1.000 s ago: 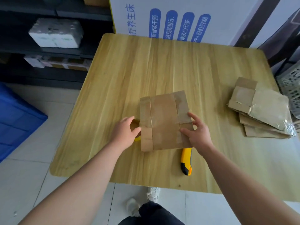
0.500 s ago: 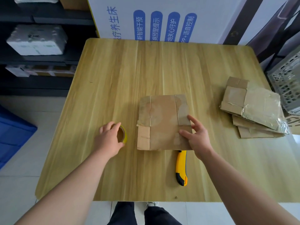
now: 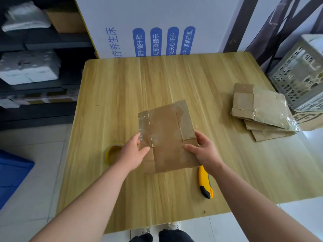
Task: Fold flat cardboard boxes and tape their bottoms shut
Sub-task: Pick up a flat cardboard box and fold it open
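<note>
A flat brown cardboard box (image 3: 166,135), glossy with old tape, is held slightly tilted over the middle of the wooden table (image 3: 122,88). My left hand (image 3: 133,153) grips its left edge and my right hand (image 3: 203,151) grips its right edge near the front. A yellow-cored roll of clear tape (image 3: 112,153) lies on the table just left of my left hand. A yellow and black utility knife (image 3: 206,183) lies under the box's front right corner, partly hidden by my right wrist.
A stack of flat taped cardboard boxes (image 3: 262,110) lies at the table's right side. A grey perforated crate (image 3: 300,77) stands beyond it. A large white printed carton (image 3: 157,27) rises behind the table. Shelves sit at left, a blue bin (image 3: 12,173) on the floor.
My left hand set the tape roll down left of the box, let go, and came back to grip the box's left edge. Both hands have lifted the box a little.
</note>
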A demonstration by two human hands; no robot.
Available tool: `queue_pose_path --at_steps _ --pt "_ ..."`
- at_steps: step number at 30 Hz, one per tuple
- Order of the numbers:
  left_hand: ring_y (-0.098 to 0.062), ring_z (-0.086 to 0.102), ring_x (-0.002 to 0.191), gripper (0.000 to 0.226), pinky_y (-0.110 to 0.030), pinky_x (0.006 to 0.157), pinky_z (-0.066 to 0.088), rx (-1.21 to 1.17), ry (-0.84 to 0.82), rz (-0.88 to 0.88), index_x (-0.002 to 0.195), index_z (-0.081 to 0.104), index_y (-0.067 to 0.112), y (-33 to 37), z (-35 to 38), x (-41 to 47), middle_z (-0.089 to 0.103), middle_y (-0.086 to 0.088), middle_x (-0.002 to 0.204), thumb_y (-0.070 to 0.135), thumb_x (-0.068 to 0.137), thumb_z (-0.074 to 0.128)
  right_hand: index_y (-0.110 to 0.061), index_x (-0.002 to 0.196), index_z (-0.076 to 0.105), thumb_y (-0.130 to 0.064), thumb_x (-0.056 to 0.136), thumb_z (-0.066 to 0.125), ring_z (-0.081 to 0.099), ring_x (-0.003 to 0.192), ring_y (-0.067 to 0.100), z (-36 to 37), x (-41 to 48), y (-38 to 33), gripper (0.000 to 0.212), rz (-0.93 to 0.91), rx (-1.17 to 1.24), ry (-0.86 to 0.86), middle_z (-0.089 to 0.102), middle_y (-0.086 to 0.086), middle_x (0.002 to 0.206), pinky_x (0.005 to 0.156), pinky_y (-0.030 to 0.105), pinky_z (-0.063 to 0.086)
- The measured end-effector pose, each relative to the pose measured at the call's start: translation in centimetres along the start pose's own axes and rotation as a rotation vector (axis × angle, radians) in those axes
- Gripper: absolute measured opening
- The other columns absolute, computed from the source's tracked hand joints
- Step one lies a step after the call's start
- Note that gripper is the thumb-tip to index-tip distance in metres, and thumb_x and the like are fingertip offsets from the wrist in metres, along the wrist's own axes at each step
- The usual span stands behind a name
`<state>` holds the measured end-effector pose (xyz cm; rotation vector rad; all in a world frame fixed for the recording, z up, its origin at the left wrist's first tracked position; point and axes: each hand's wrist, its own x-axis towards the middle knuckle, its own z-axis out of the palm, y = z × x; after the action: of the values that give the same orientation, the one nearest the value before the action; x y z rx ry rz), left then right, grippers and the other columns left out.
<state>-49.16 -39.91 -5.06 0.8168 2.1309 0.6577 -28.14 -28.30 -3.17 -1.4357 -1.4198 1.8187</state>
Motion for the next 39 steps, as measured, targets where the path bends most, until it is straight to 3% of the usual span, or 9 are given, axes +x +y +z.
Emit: queue_pose_path --at_steps 7,11,17,21,24,28,34,36,39 --pt "-0.027 0.043 0.133 0.077 -0.033 0.108 0.034 0.174 -0.071 0.022 0.151 0.027 0.013 0.6 0.5 -0.7 0.037 -0.012 0.150 0.045 0.090 0.062 -0.026 0.119 0.062 -0.006 0.089 0.066 0.072 0.085 0.013 -0.3 -2.4 -1.7 0.037 0.011 -0.050 -0.077 0.074 -0.004 0.102 0.072 0.027 0.059" --pt "-0.023 0.021 0.146 0.082 -0.037 0.116 0.021 -0.049 0.057 0.146 0.155 0.012 0.021 3.0 -1.6 -0.7 0.013 -0.005 0.161 0.053 0.092 0.053 -0.025 0.117 0.066 -0.004 0.087 0.067 0.069 0.082 0.007 0.4 -3.2 -2.8 0.036 -0.063 -0.333 -0.160 0.074 -0.002 0.103 0.074 0.019 0.057" --pt "-0.018 0.059 0.109 0.039 -0.031 0.091 0.047 -0.248 0.057 0.155 0.120 0.054 0.019 3.0 -4.1 -0.3 0.063 0.003 0.118 0.042 0.090 0.064 -0.036 0.108 0.071 -0.010 0.083 0.067 0.068 0.084 0.002 1.7 -3.3 -4.0 0.036 -0.187 -0.662 -0.178 0.073 -0.015 0.093 0.079 0.023 0.054" --pt "-0.016 0.063 0.092 0.018 -0.033 0.079 0.049 -0.385 -0.034 0.151 0.097 0.058 0.023 1.5 -5.4 -1.1 0.068 0.005 0.098 0.032 0.087 0.070 -0.032 0.106 0.071 -0.015 0.083 0.067 0.062 0.084 0.009 2.0 -3.2 -5.7 0.030 -0.272 -0.891 -0.121 0.068 -0.013 0.090 0.075 0.024 0.050" --pt "-0.009 0.061 0.095 0.013 -0.039 0.089 0.051 -0.457 -0.091 0.118 0.100 0.057 0.026 1.1 -5.6 -2.6 0.066 0.004 0.102 0.034 0.092 0.064 -0.032 0.107 0.071 -0.018 0.083 0.067 0.061 0.085 0.009 2.1 -3.0 -6.2 0.028 -0.298 -0.992 -0.117 0.069 -0.012 0.093 0.075 0.024 0.049" --pt "-0.007 0.055 0.108 0.073 -0.046 0.100 0.048 -0.455 -0.101 0.093 0.123 0.054 0.017 1.2 -5.8 -3.9 0.061 0.009 0.118 0.074 0.078 0.056 -0.032 0.107 0.072 -0.019 0.084 0.066 0.065 0.088 0.011 2.5 -3.5 -5.8 0.026 -0.284 -0.985 -0.123 0.072 -0.012 0.096 0.079 0.031 0.054" --pt "-0.014 0.049 0.125 0.072 -0.045 0.111 0.037 -0.481 -0.104 0.032 0.133 0.047 0.016 1.4 -5.9 -3.2 0.058 0.004 0.130 0.067 0.082 0.052 -0.034 0.114 0.065 -0.049 0.077 0.071 0.062 0.094 0.010 1.5 -3.6 -5.5 0.040 -0.153 -0.988 0.013 0.067 -0.011 0.105 0.081 0.030 0.055" --pt "-0.014 0.054 0.116 0.046 -0.045 0.109 0.039 -0.485 -0.123 0.024 0.122 0.052 0.019 1.4 -5.7 -2.9 0.061 0.004 0.120 0.053 0.091 0.050 -0.030 0.132 0.053 -0.045 0.077 0.073 0.056 0.114 0.014 1.1 -3.8 -5.3 0.060 -0.075 -0.844 -0.015 0.058 -0.007 0.126 0.095 0.030 0.048" --pt "-0.014 0.056 0.109 0.047 -0.045 0.106 0.042 -0.508 -0.133 -0.001 0.113 0.053 0.021 2.1 -5.5 -3.1 0.063 0.002 0.113 0.053 0.078 0.050 -0.026 0.140 0.046 -0.026 0.085 0.067 0.048 0.126 0.016 0.6 -4.2 -5.4 0.059 -0.025 -0.713 -0.078 0.050 -0.002 0.139 0.103 0.029 0.039"
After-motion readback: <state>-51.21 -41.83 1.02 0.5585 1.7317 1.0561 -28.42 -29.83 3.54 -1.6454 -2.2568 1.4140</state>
